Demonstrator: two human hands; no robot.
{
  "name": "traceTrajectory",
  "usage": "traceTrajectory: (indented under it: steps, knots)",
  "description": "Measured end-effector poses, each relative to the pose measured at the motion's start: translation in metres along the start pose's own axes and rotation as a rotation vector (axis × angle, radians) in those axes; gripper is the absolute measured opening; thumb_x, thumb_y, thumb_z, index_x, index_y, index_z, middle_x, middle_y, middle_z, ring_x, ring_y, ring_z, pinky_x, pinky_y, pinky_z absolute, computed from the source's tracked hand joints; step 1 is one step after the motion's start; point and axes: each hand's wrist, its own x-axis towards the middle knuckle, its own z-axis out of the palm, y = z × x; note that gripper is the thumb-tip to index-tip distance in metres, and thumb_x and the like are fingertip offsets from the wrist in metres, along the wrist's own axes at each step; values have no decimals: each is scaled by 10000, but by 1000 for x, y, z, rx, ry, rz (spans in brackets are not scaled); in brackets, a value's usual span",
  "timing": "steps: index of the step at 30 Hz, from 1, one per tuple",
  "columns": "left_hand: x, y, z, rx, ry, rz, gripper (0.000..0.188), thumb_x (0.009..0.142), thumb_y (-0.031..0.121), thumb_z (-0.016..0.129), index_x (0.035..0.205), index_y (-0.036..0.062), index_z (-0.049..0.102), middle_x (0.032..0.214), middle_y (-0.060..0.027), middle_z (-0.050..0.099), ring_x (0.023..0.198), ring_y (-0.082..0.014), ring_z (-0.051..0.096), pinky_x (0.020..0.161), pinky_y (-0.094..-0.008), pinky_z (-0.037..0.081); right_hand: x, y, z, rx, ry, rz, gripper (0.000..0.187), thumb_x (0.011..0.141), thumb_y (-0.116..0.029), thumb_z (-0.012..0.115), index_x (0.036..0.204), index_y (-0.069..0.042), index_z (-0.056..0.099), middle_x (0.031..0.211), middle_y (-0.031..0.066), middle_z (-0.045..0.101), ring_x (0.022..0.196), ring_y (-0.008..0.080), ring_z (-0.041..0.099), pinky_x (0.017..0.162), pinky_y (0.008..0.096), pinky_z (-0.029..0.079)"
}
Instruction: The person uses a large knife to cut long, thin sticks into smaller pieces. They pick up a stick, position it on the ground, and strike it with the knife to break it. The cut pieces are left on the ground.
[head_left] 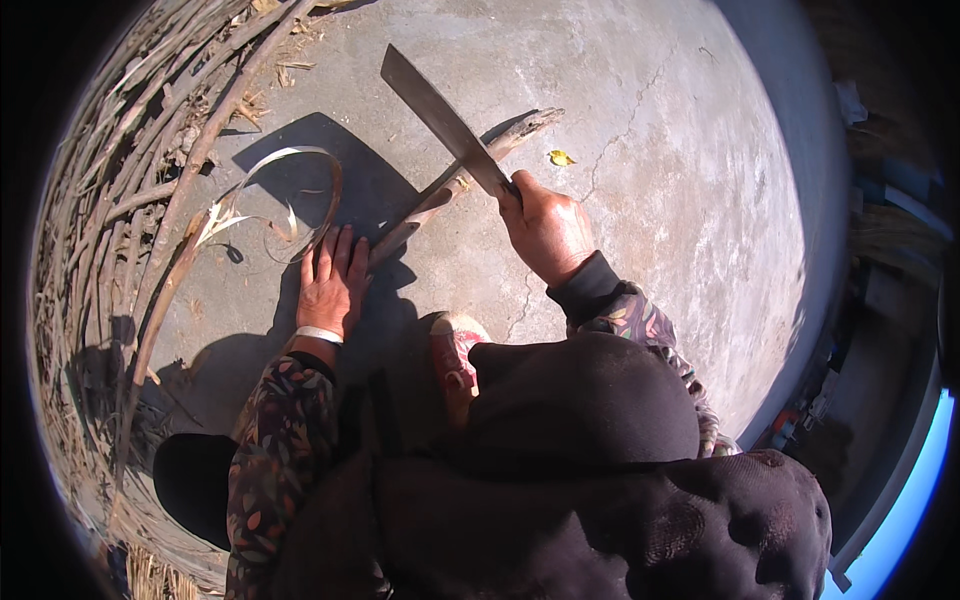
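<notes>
My right hand (545,228) grips the handle of a long flat-bladed chopping knife (440,120), whose blade points up and to the left over the concrete ground. The blade crosses a thin wooden stick (470,170) that lies slanted on the concrete. My left hand (332,282) presses flat on the stick's lower left end, fingers spread, with a white band at the wrist. A curled strip of peeled bark (300,170) lies just above the left hand.
A heap of long bare branches (130,200) curves along the left side. My foot in a reddish shoe (455,360) rests below the stick. A small yellow leaf (560,157) lies on the cracked concrete (660,180). Cluttered objects line the shaded right edge.
</notes>
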Motion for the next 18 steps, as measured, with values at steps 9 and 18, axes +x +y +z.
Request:
traceTrajectory:
  steps: [9,18]
  knots:
    - [2,1,-4,8,197,62,534,889,272,604,1368,114,426,1474,-108,387,1390,-293,341,1106,-505,291,-5,-7,-21,298,254,-111,184,919,-229,604,918,-54,547,687,208,620,654,411,637,554,477,499]
    - [-1,-1,-2,-11,76,36,599,859,269,645,1382,107,401,1459,-137,397,1371,-321,359,1097,-514,299,4,-10,-31,204,234,-181,173,923,-211,618,907,-55,543,681,186,614,635,370,631,534,434,484]
